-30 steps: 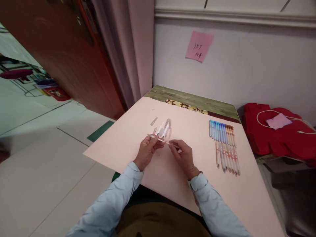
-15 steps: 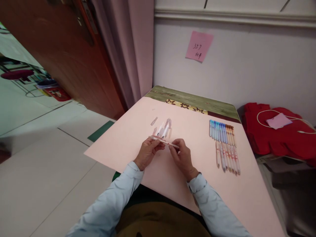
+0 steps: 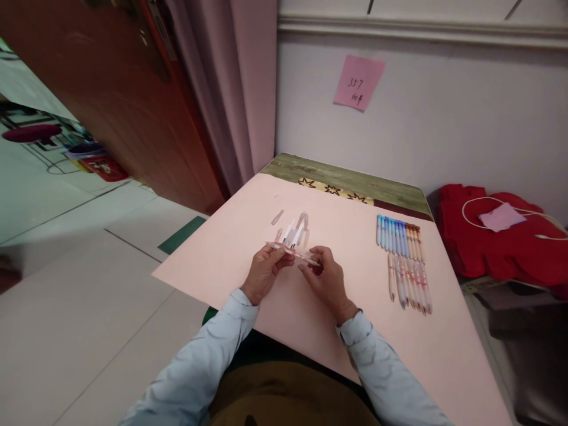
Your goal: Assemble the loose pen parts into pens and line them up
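A pale, slim pen lies crosswise between my two hands, above the near end of some loose pen parts. My left hand is closed, pinching the pen left of its middle. At the pen's right end, the fingers of my right hand curl against it, the thumb a little below. Beyond the hands lie white refills and clear barrel pieces in a small heap. One separate greyish piece rests to the left of them.
On the right of the pink-covered table lies a row of blue and brown pens, with a row of pale pens nearer me. A red cloth with a white cable is beyond the right edge. A wooden door stands left.
My right thumb has shifted down and slightly left, away from the pen's shaft, showing more of the pen. My left hand keeps its grip almost unmoved.
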A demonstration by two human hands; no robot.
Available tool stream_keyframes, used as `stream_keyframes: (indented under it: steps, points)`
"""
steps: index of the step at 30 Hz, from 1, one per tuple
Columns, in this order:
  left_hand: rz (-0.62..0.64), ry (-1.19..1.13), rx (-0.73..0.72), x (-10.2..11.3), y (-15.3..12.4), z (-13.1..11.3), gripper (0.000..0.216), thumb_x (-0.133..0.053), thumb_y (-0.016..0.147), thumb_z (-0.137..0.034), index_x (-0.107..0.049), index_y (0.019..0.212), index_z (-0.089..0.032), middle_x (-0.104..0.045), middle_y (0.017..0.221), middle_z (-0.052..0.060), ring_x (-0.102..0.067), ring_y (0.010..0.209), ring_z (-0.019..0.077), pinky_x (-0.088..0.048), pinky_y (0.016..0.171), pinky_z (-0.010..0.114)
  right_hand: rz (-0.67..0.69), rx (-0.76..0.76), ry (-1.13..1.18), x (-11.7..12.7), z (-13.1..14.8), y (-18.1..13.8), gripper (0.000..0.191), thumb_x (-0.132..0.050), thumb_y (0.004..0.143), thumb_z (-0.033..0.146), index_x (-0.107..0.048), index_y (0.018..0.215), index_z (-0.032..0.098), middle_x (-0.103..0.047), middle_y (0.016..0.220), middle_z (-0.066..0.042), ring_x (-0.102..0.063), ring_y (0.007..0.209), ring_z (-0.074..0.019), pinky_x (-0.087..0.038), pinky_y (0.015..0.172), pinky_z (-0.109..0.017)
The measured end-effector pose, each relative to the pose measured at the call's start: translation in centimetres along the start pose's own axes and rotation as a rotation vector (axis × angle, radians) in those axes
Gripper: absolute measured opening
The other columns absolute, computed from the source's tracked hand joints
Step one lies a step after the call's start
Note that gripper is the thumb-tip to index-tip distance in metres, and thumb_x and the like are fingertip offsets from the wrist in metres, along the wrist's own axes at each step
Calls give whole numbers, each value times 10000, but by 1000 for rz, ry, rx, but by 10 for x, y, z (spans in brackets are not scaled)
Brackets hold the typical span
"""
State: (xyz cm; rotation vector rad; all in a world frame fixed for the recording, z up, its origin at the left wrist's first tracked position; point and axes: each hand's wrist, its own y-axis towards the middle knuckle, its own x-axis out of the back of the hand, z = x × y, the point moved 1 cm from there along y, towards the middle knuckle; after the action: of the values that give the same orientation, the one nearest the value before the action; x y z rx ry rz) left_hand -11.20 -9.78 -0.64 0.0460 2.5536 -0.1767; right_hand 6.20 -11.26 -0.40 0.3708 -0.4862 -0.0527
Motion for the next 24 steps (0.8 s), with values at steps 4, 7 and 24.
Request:
stream_keyframes:
  steps: [4,7,24]
  points:
    - [-32,-7,6,2,1,1,260,-768,786,-305,-646,933,-129,-745,873,81,-689,736,136,-564,733,270,-11,-9,-7,2,-1,-2,210,-574,906,413,-612,889,207,-670,706,3,-596,579,-125,-465,581,-223]
    - [-15,4,11,3,1,2,271,-768,788,-315,-646,939,-126,-744,835,81,-692,727,144,-562,734,278,35,-38,-48,3,-3,-1,324,-502,950,447,-638,782,206,-650,623,3,-597,557,-124,-453,568,-216]
    - [15,12,5,2,0,0,248,-749,802,-312,-660,927,-117,-738,866,83,-677,722,137,-542,729,279,7,-1,-61,1,-3,-1,321,-659,843,464,-631,1041,212,-695,755,7,-618,602,-135,-475,603,-233]
